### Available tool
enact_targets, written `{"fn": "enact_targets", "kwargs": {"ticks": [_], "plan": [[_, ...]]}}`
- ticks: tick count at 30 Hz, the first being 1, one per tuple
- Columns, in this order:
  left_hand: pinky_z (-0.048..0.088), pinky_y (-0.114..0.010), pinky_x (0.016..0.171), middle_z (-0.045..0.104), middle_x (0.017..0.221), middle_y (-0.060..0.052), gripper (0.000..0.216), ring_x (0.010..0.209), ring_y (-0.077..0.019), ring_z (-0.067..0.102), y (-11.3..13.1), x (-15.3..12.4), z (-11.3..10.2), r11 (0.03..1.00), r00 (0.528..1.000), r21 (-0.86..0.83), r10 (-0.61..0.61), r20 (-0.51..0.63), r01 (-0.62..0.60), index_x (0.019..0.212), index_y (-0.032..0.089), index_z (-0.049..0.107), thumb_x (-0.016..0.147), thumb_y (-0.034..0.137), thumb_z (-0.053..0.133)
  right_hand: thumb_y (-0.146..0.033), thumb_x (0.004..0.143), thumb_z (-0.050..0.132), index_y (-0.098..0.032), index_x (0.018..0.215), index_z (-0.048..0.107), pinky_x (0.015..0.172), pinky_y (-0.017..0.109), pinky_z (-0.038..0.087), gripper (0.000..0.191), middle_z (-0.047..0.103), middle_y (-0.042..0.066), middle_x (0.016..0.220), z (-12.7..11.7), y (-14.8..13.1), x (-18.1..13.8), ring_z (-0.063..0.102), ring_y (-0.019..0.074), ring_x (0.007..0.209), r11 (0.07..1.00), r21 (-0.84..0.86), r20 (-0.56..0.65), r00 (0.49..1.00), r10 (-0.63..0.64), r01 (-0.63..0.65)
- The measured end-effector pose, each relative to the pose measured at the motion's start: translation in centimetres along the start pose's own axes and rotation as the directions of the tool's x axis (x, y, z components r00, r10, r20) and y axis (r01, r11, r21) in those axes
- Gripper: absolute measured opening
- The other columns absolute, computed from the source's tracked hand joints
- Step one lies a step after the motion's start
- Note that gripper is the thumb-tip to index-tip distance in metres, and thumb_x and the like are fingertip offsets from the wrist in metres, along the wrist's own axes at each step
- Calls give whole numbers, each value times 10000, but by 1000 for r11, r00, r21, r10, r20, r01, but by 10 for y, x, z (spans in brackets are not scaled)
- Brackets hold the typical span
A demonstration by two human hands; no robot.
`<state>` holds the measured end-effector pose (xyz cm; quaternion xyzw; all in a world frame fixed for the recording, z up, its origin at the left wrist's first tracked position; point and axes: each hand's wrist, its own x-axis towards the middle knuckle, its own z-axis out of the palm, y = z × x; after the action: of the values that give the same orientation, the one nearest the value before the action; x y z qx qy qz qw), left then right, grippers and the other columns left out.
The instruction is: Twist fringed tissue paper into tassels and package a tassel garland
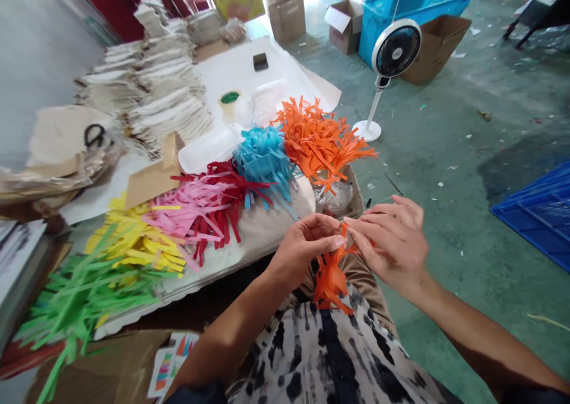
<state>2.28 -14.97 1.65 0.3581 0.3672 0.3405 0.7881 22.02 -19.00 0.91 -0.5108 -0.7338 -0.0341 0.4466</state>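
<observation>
Pinched at its top between the fingertips of both hands, an orange fringed tassel (330,284) hangs over the lap, its strips dangling toward 6 o'clock; the left hand (303,246) grips it with thumb and forefinger, and the right hand (396,243) closes narrowly on the same spot, fingers bunched, its outer fingers lifted off. Around that grip, the table (262,229) carries heaps of cut strips: an orange tassel pile (320,139) at 12 o'clock, turquoise tassels (262,157) between 10 and 11, then dark red strips (229,217) and pink strips (189,205) overlapping between 9 and 10, yellow strips (133,237) at 9, and green strips (95,288) between 8 and 9, touching the yellow. Farther out, stacked pale bundles (164,92) rise at 10 o'clock and a dark rectangular device (260,62) lies at 11. On the floor, a white pedestal fan (396,50) stands between 12 and 1, and a blue plastic crate (541,214) sits at 3 o'clock.
</observation>
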Motion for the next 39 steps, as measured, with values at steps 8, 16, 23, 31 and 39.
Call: {"fn": "enact_targets", "kwargs": {"ticks": [8,16,23,31,39], "plan": [[551,-274,774,802,881,-41,308,773,-153,713,13,1,0,998,999,67,21,-29,-19,850,172,820,667,359,982,-313,927,759,-316,878,836,790,424,588,91,798,10,843,16,-14,23,706,229,836,763,507,139,911,387,-402],[467,-221,640,724,711,12,293,630,-89,593,19,-3,-9,971,987,196,149,-65,-134,746,174,786,700,402,964,-292,960,712,-265,843,790,792,386,562,144,787,-1,855,18,-15,32,705,206,833,733,516,305,895,327,-443],[501,-217,668,745,752,11,332,659,-97,643,13,0,-25,994,994,53,100,-46,-98,816,177,756,667,360,989,-281,993,697,-329,983,822,914,479,540,134,819,1,930,29,-21,34,707,248,942,903,356,121,970,211,-241],[571,-250,760,807,821,-30,358,750,-145,726,14,3,-35,993,991,49,108,-85,-104,840,172,811,604,344,1018,-247,964,747,-325,1029,833,886,459,533,133,831,0,898,41,-30,33,731,237,918,962,233,1,989,148,-144],[503,-206,689,751,771,-10,304,694,-101,639,15,1,-42,961,975,218,196,-105,-170,783,156,797,658,357,988,-233,948,760,-298,925,834,835,416,552,101,816,-4,854,47,-36,31,733,212,857,882,388,41,961,275,-269]]}}
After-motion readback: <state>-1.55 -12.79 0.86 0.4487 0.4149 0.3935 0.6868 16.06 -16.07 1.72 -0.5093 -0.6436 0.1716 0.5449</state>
